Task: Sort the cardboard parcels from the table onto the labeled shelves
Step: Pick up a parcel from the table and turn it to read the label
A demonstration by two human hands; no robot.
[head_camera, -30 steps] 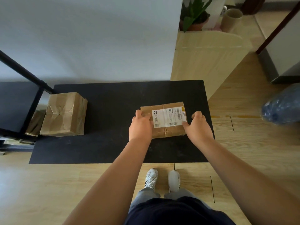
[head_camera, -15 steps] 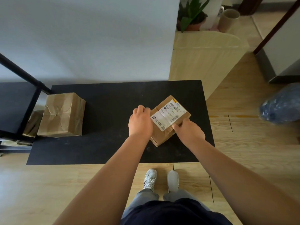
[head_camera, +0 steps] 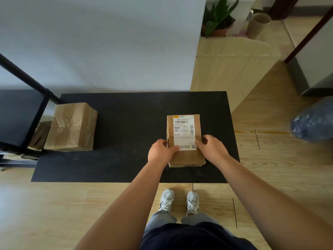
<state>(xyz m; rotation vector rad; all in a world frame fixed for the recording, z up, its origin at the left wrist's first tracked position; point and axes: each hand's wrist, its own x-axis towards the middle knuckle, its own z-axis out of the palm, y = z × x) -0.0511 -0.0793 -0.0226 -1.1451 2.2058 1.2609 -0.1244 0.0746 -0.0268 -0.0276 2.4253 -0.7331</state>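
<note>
A small cardboard parcel [head_camera: 183,157] with a white shipping label lies on the right half of the black table [head_camera: 126,123], its long side running away from me. My left hand [head_camera: 160,152] grips its left edge and my right hand [head_camera: 211,147] grips its right edge, thumbs resting on the label. A larger crumpled cardboard parcel [head_camera: 71,127] sits at the table's left end, untouched.
A black shelf frame [head_camera: 23,112] stands at the left, with another brown parcel [head_camera: 38,136] on a lower level. A white wall runs behind the table. A wooden panel [head_camera: 230,69], a potted plant [head_camera: 219,18] and a blue bag [head_camera: 313,121] are to the right.
The labelled parcel has been turned about a quarter turn on the table, from lying crosswise to lengthwise with the label facing me. Both hands shifted to its near half.
</note>
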